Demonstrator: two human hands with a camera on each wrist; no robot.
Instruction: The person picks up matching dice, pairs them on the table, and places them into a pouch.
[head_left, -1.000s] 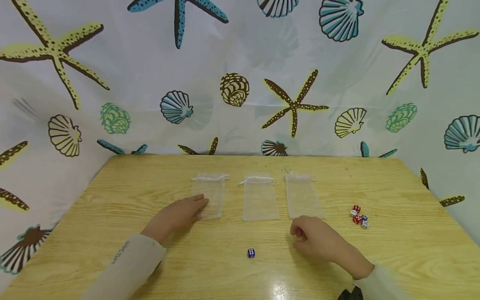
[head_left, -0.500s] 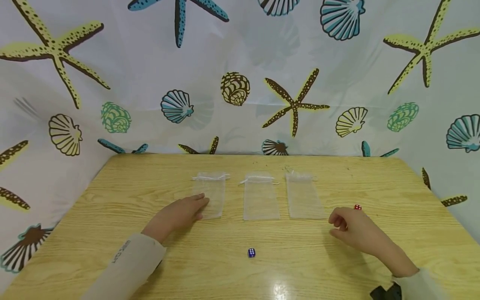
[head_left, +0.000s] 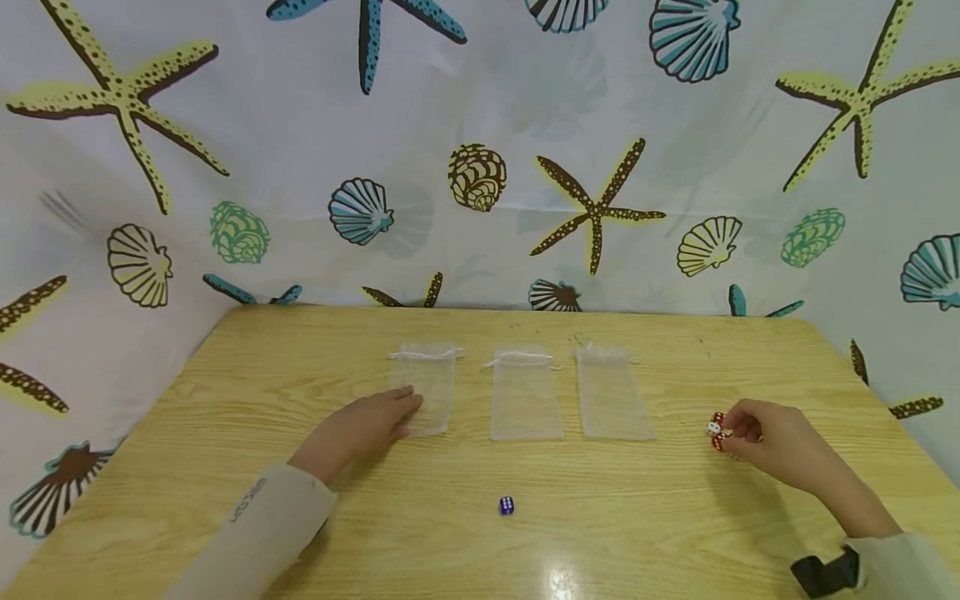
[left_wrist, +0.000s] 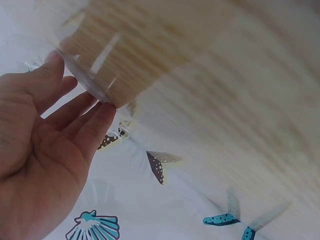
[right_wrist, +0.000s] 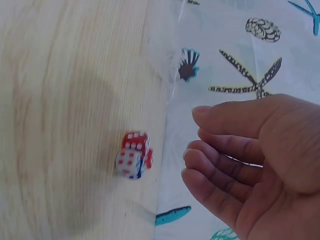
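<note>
My left hand (head_left: pixel 360 433) rests on the lower left part of a sheer white drawstring bag (head_left: pixel 437 379), fingers extended. In the left wrist view, its fingertips lie along the edge of the bag's thin fabric. My right hand (head_left: pixel 783 446) hovers right beside a cluster of small dice, its fingers loosely bent with a gap to the thumb. The right wrist view shows a red die (right_wrist: pixel 135 140) and a white die (right_wrist: pixel 127 162) apart from the fingertips, with a bit of blue behind. Part of the cluster is hidden by the hand in the head view.
Two more sheer bags lie flat in a row, a middle bag (head_left: pixel 527 400) and a right bag (head_left: pixel 617 400). A single blue die (head_left: pixel 507 506) sits on the wooden table (head_left: pixel 420 533) nearer the front. A shell-patterned cloth (head_left: pixel 420 267) hangs behind the table.
My right hand has moved right, from below the right bag to the dice cluster. The left hand has stayed on the left bag. The lone blue die has not moved.
</note>
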